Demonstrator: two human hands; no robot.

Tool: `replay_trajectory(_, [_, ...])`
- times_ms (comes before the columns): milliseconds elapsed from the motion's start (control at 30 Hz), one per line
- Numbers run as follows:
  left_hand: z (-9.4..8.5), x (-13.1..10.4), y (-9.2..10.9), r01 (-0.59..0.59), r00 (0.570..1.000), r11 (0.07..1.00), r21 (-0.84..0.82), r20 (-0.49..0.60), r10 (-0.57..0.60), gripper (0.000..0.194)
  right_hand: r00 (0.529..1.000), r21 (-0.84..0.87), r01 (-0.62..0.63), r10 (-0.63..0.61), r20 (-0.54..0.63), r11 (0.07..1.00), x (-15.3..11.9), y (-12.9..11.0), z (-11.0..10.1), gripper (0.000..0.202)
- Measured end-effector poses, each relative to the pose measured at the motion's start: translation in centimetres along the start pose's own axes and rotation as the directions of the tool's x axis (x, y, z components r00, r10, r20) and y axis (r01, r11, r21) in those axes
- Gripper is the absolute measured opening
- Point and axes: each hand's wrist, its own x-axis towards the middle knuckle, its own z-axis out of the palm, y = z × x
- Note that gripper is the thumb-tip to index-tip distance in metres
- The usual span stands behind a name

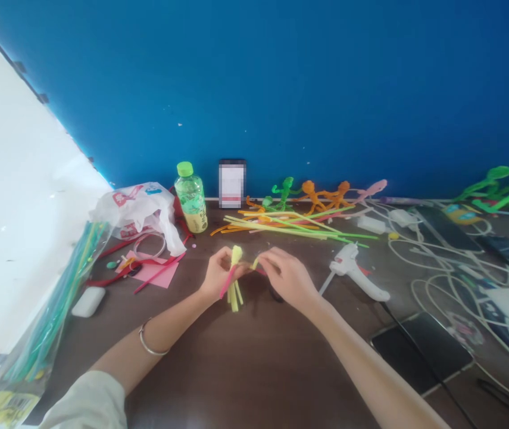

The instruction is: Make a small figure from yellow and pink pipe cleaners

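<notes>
Above the front middle of the table, my left hand (219, 273) is closed around a figure of yellow pipe cleaners (235, 292), its rounded top pointing up and several strands hanging below. A pink pipe cleaner (227, 282) crosses it and slants down beside my left fingers. My right hand (286, 275) pinches the end of a short yellow and pink piece (256, 263) just to the right of the figure. Whether that piece joins the figure is hard to make out. A white hot glue gun (353, 271) lies right of my right hand.
Behind my hands lie loose yellow, green and orange pipe cleaners (281, 225), with bent green and orange figures (310, 196) near the blue wall. A bottle (191, 199), a phone (232, 185) and a plastic bag (140, 208) stand back left. Cables and a dark tablet (421, 351) crowd the right.
</notes>
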Motion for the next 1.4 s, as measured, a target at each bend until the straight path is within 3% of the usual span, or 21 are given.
replay_trajectory(100, [0.2, -0.2, 0.5, 0.098, 0.995, 0.989, -0.109, 0.019, -0.097, 0.035, 0.997, 0.126, -0.058, 0.064, -0.047, 0.99, 0.3, 1.0, 0.6, 0.023])
replay_trajectory(267, [0.1, -0.1, 0.9, 0.168, 0.986, 0.968, -0.188, 0.046, -0.162, 0.032, 0.99, 0.211, -0.14, 0.138, 0.024, 0.967, -0.3, 1.6, 2.4, 0.028])
replay_trajectory(533, [0.5, -0.3, 1.1, 0.083, 0.994, 0.994, -0.065, 0.076, -0.078, 0.03, 0.971, 0.409, -0.24, 0.216, 0.104, 0.88, -0.7, 0.1, 2.7, 0.022])
replay_trajectory(633, [0.6, -0.3, 1.4, 0.052, 0.995, 0.999, -0.006, 0.083, -0.051, 0.029, 0.941, 0.531, -0.339, 0.27, 0.206, 0.776, -0.6, -0.4, 2.9, 0.02])
replay_trajectory(800, [0.5, -0.5, 1.5, 0.022, 0.999, 0.998, 0.058, 0.032, -0.024, 0.03, 0.853, 0.679, -0.522, 0.333, 0.402, 0.516, -0.8, -1.0, 3.4, 0.024])
replay_trajectory(900, [0.5, -0.6, 1.1, 0.0, 0.999, 0.995, 0.102, 0.039, -0.004, 0.03, 0.828, 0.698, -0.56, 0.326, 0.456, 0.447, -0.8, -1.1, 3.2, 0.025])
replay_trajectory(1000, [0.4, -0.5, 0.7, -0.061, 0.998, 0.988, 0.14, -0.012, 0.063, 0.029, 0.83, 0.664, -0.558, 0.331, 0.449, 0.497, -0.8, -1.2, 2.7, 0.03])
replay_trajectory(1100, [0.3, -0.4, 0.4, -0.1, 0.993, 0.983, 0.154, -0.046, 0.108, 0.031, 0.894, 0.553, -0.44, 0.289, 0.343, 0.707, -1.1, -1.2, 2.2, 0.033])
replay_trajectory(1233, [0.1, -0.5, 0.3, -0.106, 0.991, 0.977, 0.188, -0.062, 0.119, 0.031, 0.975, 0.227, -0.188, 0.153, 0.161, 0.956, -1.6, -1.3, 1.6, 0.032])
replay_trajectory(1400, [0.1, -0.5, 0.2, -0.088, 0.994, 0.973, 0.213, -0.042, 0.1, 0.031, 0.995, -0.146, -0.017, 0.032, 0.098, 0.989, -1.9, -1.2, 0.6, 0.028])
